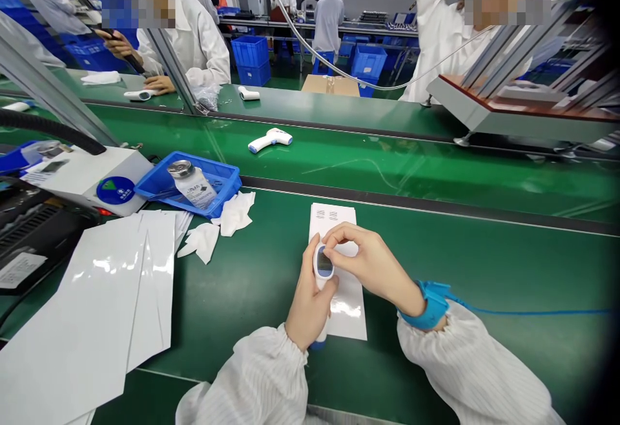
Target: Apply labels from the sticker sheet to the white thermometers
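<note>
Our left hand wraps the white handheld device, thumb on the right of its head and fingers along the left, so the head rises above the grip with its small screen turned toward us. The blue handle end shows below, beside the wrist. Our right hand holds thumb and forefinger close together at the screen's upper right; we cannot tell whether they pinch anything there.

The device overlaps the left edge of a printed white sheet on the green worktop; whether the two touch is hidden from us. The sheet's far edge stops short of the dark strip bordering the worktop, and past it a second device lies on the green belt. To our left, worktop separates us from the tissues, the blue tray and the glossy papers. To our right, more worktop stretches out beneath the blue cord of our wristband.
</note>
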Action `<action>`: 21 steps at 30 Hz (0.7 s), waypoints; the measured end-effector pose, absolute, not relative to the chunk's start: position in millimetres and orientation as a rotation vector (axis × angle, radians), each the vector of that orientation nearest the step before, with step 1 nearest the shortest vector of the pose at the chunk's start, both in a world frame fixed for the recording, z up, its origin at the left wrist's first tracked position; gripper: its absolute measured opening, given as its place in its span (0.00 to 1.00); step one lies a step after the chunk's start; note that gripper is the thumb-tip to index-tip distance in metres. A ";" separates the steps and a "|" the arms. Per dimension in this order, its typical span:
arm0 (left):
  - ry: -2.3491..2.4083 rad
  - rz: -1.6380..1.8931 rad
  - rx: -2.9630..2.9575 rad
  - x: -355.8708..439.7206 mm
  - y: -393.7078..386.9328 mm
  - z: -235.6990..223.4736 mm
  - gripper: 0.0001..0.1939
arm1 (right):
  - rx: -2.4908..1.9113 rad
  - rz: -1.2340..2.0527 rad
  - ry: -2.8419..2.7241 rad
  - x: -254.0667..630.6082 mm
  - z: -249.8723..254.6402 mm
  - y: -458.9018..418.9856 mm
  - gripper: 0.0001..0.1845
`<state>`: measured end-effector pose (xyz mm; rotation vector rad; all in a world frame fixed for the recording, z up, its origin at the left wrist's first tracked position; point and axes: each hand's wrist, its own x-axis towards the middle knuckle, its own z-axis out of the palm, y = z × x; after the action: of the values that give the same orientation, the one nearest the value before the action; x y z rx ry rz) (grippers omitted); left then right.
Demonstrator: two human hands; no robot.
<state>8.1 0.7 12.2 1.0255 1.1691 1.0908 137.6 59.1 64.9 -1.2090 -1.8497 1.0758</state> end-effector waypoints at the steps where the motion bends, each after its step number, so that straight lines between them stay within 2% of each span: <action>1: 1.167 1.083 1.020 7.9 1.0 11.3 0.35 | -1.208 1.070 -1.846 137.4 64.5 59.5 0.06; 10: 1.149 0.999 0.924 7.9 1.9 17.6 0.36 | -1.230 1.090 -1.816 136.4 62.8 60.0 0.05; 21: 1.131 1.063 0.989 6.3 2.3 6.6 0.36 | -1.242 1.069 -1.825 135.6 61.9 60.3 0.06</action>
<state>6.3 2.3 6.6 0.9890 1.1309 1.0635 135.6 60.3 61.9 -1.2418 -1.8252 1.0686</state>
